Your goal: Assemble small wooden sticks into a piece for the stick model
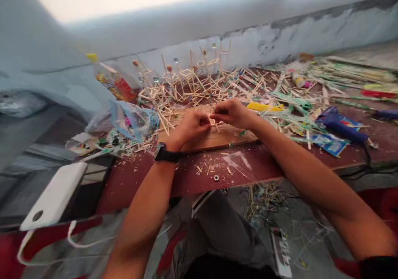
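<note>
My left hand [194, 124], with a black watch on its wrist, is closed in a pinch just above a wooden board [199, 144]. Fingertip to fingertip with it, my right hand [231, 112] also pinches, from the right side. Small pale wooden sticks [217, 126] show between and just below the fingertips; the exact joint there is too small to make out. Behind the hands stands a heap of stick frames [186, 82], some topped with small round pieces. A yellow-handled cutter [265, 107] lies beyond my right wrist.
A blue glue gun [342, 125] lies at right on blue packets. Left are a clear plastic bag [133, 119], a tilted bottle [113, 80] and a white power bank [56, 196] with cables. A metal nut [217, 178] and wood scraps lie near the table's front edge.
</note>
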Available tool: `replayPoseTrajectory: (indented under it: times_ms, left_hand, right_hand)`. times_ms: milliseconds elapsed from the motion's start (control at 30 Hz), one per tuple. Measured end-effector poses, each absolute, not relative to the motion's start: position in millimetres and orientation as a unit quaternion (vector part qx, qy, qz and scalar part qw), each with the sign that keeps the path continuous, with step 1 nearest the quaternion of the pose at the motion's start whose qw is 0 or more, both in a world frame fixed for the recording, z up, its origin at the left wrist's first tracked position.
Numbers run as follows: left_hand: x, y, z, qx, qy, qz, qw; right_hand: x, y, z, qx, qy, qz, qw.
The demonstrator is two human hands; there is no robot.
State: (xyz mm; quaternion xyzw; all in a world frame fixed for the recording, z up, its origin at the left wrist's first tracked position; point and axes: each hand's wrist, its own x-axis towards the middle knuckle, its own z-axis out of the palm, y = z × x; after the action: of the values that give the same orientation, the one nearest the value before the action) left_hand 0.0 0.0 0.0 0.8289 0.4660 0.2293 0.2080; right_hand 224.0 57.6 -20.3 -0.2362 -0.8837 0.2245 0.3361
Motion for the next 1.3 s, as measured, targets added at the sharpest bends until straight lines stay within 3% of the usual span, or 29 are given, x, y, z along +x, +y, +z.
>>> replayPoseTrajectory:
  times_ms: [1300]
  left_hand:
    - [-2.5,4.7,-7.4,0.839,0.448,0.251,0.181]
  right_hand:
    - [227.1,49.4,-12.0,-0.249,-0.855,0.293,0.348]
